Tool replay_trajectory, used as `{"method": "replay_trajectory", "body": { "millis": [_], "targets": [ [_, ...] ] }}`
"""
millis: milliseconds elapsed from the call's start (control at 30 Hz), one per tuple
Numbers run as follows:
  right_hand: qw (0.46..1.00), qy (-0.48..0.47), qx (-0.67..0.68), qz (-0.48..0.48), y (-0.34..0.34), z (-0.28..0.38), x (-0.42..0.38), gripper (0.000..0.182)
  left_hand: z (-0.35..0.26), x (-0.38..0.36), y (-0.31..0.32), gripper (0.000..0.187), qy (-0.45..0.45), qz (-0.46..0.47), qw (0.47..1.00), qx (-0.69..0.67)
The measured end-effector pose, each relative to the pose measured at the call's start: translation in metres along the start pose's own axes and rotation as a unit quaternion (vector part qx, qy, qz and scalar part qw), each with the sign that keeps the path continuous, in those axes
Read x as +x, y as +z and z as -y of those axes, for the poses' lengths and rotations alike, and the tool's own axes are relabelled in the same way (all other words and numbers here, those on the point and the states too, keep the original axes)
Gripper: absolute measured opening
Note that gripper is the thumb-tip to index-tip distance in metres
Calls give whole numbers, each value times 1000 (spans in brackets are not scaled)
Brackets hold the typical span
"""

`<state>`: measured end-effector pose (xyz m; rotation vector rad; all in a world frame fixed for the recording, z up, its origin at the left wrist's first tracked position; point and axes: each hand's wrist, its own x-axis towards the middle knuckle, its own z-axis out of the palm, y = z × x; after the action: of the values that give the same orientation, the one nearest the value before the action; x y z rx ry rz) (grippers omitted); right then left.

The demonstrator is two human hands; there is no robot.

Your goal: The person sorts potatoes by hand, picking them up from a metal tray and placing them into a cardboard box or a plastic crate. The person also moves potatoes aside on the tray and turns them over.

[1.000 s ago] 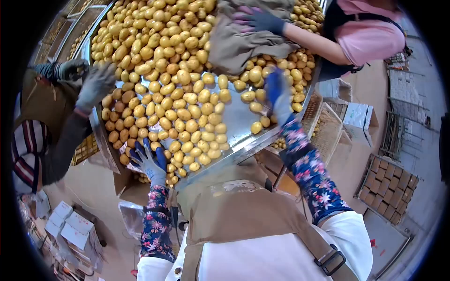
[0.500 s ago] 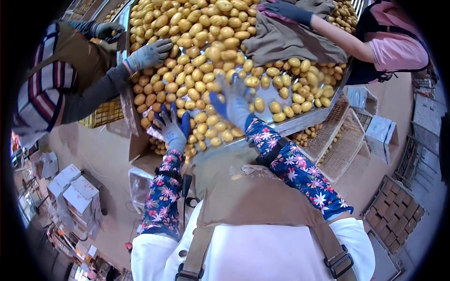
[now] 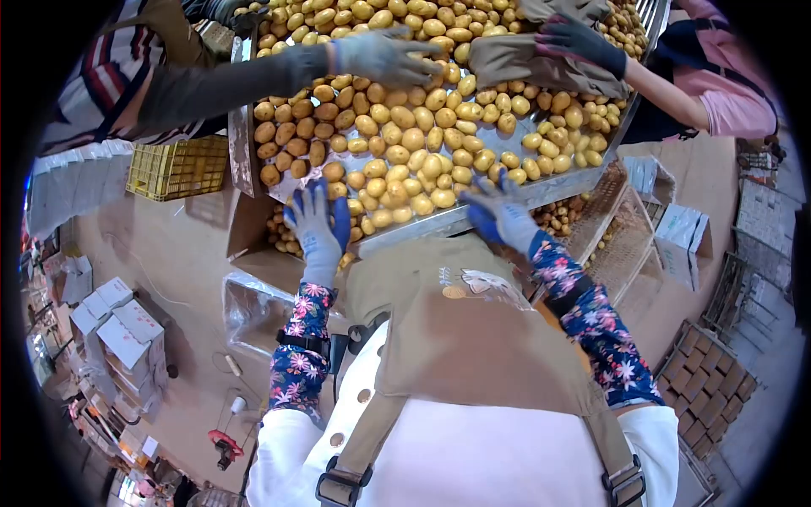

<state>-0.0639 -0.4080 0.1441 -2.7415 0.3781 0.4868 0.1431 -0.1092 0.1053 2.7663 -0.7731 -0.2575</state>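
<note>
Yellow-brown, oval potatoes [image 3: 410, 139] cover most of a shiny metal sorting table [image 3: 456, 220] — loosely spread near the front, packed closer toward the back, where the top edge of the view cuts the pile off. The left hand [image 3: 320, 232], in a grey knitted glove with blue fingertips, is spread wide at the table's near left corner, beside the closest potatoes; whether its fingertips touch any is hard to tell. The right hand [image 3: 507, 218], gloved alike, is also spread, its fingers over the near metal rim just beside the potatoes. Its palm is turned from view.

At left, a co-worker's blurred grey-gloved hand [image 3: 389, 59] reaches across the potatoes; what lies under its fingers is hidden. At right, another person's dark-gloved hand [image 3: 583, 44] rests on a crumpled grey-brown cloth [image 3: 511, 66] — whatever it covers is out of sight. Below the corner, a brown cardboard box [image 3: 251, 226] holds smaller potatoes, partly hidden by the left hand.
</note>
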Motion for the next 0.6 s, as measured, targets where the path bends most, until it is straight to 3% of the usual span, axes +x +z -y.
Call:
{"method": "replay_trajectory", "body": {
  "millis": [67, 100, 167, 233, 300, 367, 467, 500, 567, 600],
  "targets": [
    [994, -60, 55, 72, 6, 27, 8, 44, -34, 5, -4, 56, 118, -41, 991, -55],
    [989, -71, 70, 108, 10, 47, 14, 43, -46, 9, -5, 55, 173, 16, 981, -85],
    [967, -188, 80, 152, -11, 77, 27, 39, -63, 2, 13, 52, 255, 68, 964, -33],
    [961, -195, 44, 189, -5, 67, 43, 37, -50, 1, 7, 50, 269, 60, 961, -23],
    [920, -189, 343, 28, 21, 19, 55, 37, -26, 2, 3, 46, 283, 45, 958, -11],
    [992, -75, 98, -22, -17, 6, 34, 40, -9, -15, 6, 43, 233, 51, 971, -7],
    [1000, -10, 3, 21, -11, 9, 4, 41, -4, -21, -5, 39, 188, 55, 980, 21],
    [998, 15, 28, 60, -3, 16, 10, 41, -6, -17, -6, 39, 187, 56, 981, 20],
    [971, -83, 143, 170, -3, 43, 35, 41, -32, 7, -28, 36, 191, -30, 980, -46],
    [957, -132, 213, 150, 11, 63, 44, 40, -35, 19, -11, 36, 200, -77, 973, -87]
  ]
}}
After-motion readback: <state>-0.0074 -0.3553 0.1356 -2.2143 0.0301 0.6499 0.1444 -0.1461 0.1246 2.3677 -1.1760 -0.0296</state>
